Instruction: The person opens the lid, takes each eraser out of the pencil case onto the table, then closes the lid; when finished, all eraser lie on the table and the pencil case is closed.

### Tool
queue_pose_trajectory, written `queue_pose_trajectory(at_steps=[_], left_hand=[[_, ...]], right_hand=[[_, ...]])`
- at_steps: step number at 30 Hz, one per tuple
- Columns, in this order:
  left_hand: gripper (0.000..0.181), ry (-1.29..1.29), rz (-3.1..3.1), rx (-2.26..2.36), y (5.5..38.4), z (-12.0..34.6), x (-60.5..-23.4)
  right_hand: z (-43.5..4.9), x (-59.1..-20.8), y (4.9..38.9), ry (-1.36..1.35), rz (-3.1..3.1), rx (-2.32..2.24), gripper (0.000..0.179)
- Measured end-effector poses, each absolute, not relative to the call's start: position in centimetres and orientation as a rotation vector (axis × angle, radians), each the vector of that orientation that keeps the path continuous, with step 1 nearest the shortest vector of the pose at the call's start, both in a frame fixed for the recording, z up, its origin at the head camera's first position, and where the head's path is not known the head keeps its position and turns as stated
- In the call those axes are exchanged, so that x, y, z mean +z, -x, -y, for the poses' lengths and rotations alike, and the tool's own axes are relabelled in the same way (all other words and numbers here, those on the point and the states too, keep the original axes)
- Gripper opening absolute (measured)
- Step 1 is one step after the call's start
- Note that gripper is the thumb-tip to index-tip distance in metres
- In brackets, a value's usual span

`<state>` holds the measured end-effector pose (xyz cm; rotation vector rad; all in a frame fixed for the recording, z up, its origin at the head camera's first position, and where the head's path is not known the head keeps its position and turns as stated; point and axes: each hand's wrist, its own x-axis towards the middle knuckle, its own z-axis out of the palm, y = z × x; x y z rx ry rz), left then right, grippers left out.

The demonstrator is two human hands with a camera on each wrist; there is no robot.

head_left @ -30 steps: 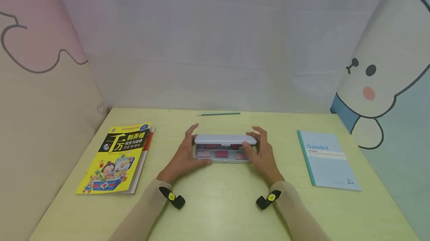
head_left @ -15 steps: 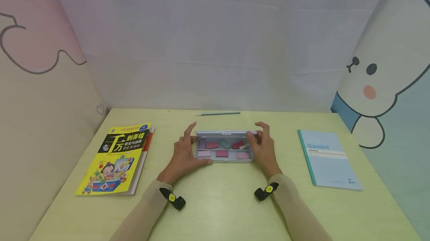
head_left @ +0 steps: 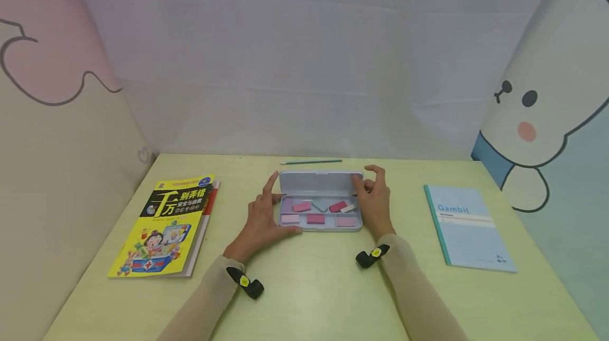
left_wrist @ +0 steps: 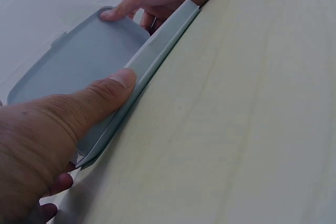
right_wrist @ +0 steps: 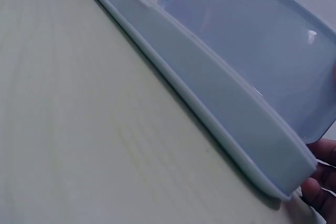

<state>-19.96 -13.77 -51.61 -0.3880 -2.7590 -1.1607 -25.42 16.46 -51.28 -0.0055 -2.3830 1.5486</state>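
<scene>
A pale blue-grey pencil case (head_left: 323,229) lies on the table in the head view, its lid (head_left: 314,185) raised at the back. Several erasers lie in its compartments, among them a dark pink eraser (head_left: 315,219) in front and a green one (head_left: 319,205) behind. My left hand (head_left: 259,220) grips the case's left end, thumb (left_wrist: 123,77) on the front wall in the left wrist view. At the lid's right end, my right hand (head_left: 376,208) pinches it, thumb on the inner face and other fingers behind. In the right wrist view the case's front wall (right_wrist: 210,87) hides the erasers.
To the left lies a yellow book (head_left: 162,240) on top of another with a red edge. A light blue notebook (head_left: 468,235) rests at the right. Behind the case is a green pencil (head_left: 311,162), near the back wall.
The lid has swung up and back from nearly closed, bringing the erasers into sight. My right hand has risen with it; my left hand stays at the case's left end.
</scene>
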Motion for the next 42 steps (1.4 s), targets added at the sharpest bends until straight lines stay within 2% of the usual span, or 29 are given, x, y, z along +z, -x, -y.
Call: queue_pose_trajectory(at_steps=[8, 16, 27, 42], left_hand=[[0.151, 0.386, 2.759, -1.185, 19.8, 13.8, -51.5], [0.149, 0.355, 2.787, -1.163, 19.8, 13.7, -51.5], [0.135, 0.390, 2.771, -1.157, 20.0, 13.7, -51.5], [0.131, 0.443, 2.806, -1.137, 19.8, 13.7, -51.7]], right_hand=[[-16.5, -51.4, 26.2, 0.159, 2.397, 1.546, 0.067], [-16.5, -51.4, 26.5, 0.225, 2.425, 1.522, 0.073], [-16.4, -51.3, 26.6, 0.168, 2.488, 1.478, 0.076], [-16.6, -51.5, 26.5, 0.094, 2.527, 1.448, 0.076]])
